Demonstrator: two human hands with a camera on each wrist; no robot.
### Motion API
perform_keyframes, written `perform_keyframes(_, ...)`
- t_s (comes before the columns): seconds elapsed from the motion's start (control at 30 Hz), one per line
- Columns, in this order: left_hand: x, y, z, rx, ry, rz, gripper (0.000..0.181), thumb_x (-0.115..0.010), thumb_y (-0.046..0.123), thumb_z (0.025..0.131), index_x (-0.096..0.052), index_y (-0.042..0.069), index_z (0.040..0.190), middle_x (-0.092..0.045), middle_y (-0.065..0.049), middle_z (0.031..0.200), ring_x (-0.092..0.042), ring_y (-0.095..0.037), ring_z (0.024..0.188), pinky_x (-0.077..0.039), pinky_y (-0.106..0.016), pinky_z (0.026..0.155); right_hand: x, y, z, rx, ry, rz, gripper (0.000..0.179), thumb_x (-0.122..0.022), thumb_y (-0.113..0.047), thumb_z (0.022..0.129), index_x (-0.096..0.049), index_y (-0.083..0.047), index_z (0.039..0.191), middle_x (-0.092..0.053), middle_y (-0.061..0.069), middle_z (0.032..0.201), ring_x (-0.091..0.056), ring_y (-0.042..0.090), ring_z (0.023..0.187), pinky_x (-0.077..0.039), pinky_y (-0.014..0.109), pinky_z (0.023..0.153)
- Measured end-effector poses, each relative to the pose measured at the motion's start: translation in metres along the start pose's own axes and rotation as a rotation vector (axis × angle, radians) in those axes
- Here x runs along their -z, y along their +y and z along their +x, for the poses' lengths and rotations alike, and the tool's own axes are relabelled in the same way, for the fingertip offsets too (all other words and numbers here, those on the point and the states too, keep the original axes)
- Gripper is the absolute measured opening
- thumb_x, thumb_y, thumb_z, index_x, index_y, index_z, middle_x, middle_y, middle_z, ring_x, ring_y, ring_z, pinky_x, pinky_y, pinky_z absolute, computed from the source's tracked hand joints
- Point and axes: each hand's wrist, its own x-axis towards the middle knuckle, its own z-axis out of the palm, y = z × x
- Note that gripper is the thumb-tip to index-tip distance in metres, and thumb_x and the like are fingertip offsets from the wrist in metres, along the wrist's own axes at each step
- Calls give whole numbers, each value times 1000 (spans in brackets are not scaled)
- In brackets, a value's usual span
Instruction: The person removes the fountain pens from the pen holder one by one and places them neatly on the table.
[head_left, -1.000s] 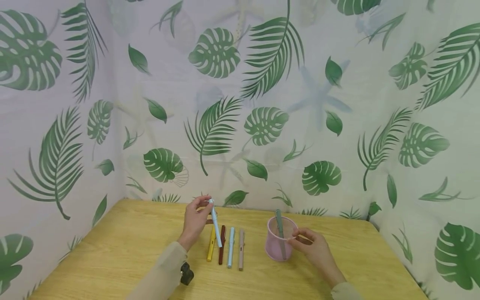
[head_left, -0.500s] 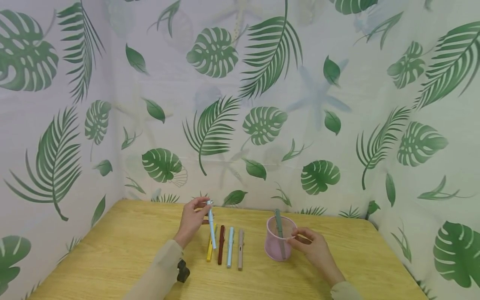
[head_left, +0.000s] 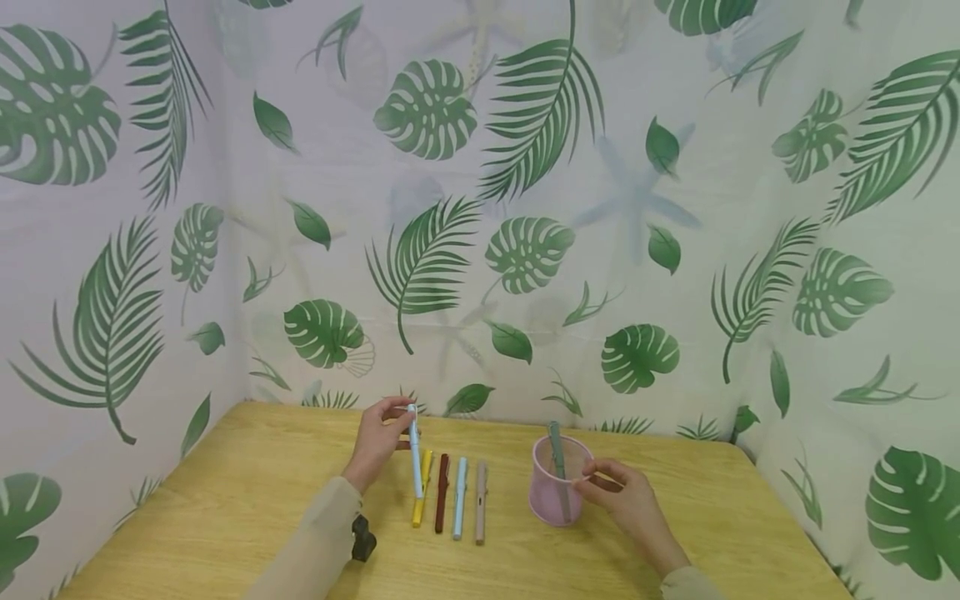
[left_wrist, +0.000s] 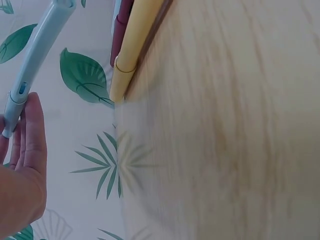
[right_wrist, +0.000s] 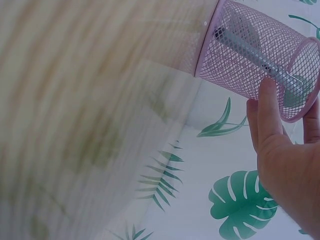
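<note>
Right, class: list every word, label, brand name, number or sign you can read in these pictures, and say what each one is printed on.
None can be read: no writing shows anywhere.
The light blue pen that the left hand holds shows no legible marking.
The pens on the table and the pink mesh cup by the right hand show none.
The backdrop carries only leaf prints.

- A makeshift recording booth, not a lived-in room: leaf-printed curtains [head_left: 525, 208] hang as walls on three sides.
- A light wooden table [head_left: 225, 517] fills the floor of the enclosure.
- Desk-type stationery only: pens [head_left: 450, 496] laid in a row and a pink mesh pen cup [head_left: 551, 492].
</note>
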Motion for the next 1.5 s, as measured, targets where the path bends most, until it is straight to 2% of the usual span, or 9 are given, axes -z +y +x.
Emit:
perform_keyframes(0.27,1,-2,5,27,2,38,26,-60,5,96,-62,2,121,-64,-19,104,-64,-19,80,-60,-36,66,2,1,1,23,-3,-32,32,-77,-20,85,-64,-1,108,-55,22,137,-58,35,123,-55,36,93)
perform_keyframes(0.47,0,-3,6,66,4,87,28,-60,6,96,-61,-1,123,-65,-23,112,-64,-19,82,-60,-35,68,2,0,0,13,-7,-41,36,-77,-20,86,-63,1,110,-54,21,137,-57,36,124,-54,37,94)
perform_keyframes(0.63,1,-3,7,101,-4,110,26,-59,6,96,-61,-2,121,-65,-25,113,-66,-23,84,-60,-36,69,2,1,1,-16,3,-28,31,-77,-19,86,-64,-3,109,-53,21,140,-55,37,126,-53,40,96)
perform_keyframes(0.77,4,-4,5,151,-31,128,26,-58,5,96,-62,-3,120,-67,-26,109,-68,-25,82,-59,-37,69,3,2,2,-20,4,-26,30,-76,-18,86,-64,-3,109,-53,21,140,-55,36,126,-53,40,96)
perform_keyframes(0.9,5,-5,2,196,-69,154,29,-57,5,96,-59,-5,124,-67,-26,109,-66,-21,79,-59,-39,72,3,1,1,-12,4,-35,33,-77,-19,86,-63,-1,110,-54,20,139,-56,36,126,-53,39,96)
perform_keyframes(1.03,6,-8,3,208,-90,176,33,-57,5,97,-56,-5,128,-66,-25,111,-65,-20,80,-58,-39,73,3,-1,0,-9,6,-32,35,-77,-20,85,-63,0,111,-54,19,138,-56,35,125,-54,38,95)
perform_keyframes(1.2,8,-12,7,231,-101,210,31,-58,4,95,-58,-6,125,-67,-19,101,-64,-19,77,-58,-35,68,3,-1,0,-3,4,-24,33,-78,-20,85,-64,-2,109,-55,20,138,-57,35,125,-54,36,94)
perform_keyframes(1.37,8,-15,9,259,-100,266,26,-59,0,92,-61,-7,117,-66,-11,89,-60,-14,67,-53,-29,58,3,-1,0,21,-3,-25,31,-78,-20,85,-65,-3,107,-54,21,139,-58,36,123,-54,37,94)
perform_keyframes(1.5,7,-17,10,302,-102,288,24,-60,-3,90,-62,-8,113,-64,-10,84,-57,-15,63,-52,-28,55,2,0,-1,29,-10,-27,34,-78,-20,84,-64,0,108,-55,20,139,-59,37,121,-54,38,93)
